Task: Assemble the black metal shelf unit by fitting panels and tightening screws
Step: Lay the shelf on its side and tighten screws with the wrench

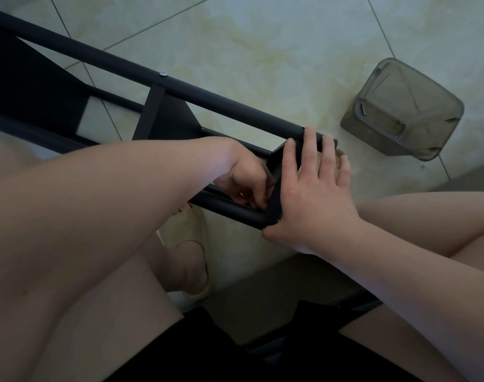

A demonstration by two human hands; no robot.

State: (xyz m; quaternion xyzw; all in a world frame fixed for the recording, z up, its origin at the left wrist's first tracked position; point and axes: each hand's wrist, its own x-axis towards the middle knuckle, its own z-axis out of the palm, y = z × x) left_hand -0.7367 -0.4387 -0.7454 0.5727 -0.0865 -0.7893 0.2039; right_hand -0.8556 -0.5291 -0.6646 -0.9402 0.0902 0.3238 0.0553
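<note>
At frame (pixel 180 89) end: right hand (pixel 312 194) flat on panel (pixel 274 206), left hand (pixel 243 177) curled beside (grasp unclear).

black shelf frame (pixel 207 99), translucent grey container (pixel 403 111), pale marbled tiles (pixel 263 37)

The right grip (pixel 312 197) lies flat, fingers spread; the left grip (pixel 245 179) curls, perhaps pinching something, forearms converging.

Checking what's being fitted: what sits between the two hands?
In the head view, a flat black end panel of the shelf frame stands between the left hand and the right hand, which lies flat against it.
</note>
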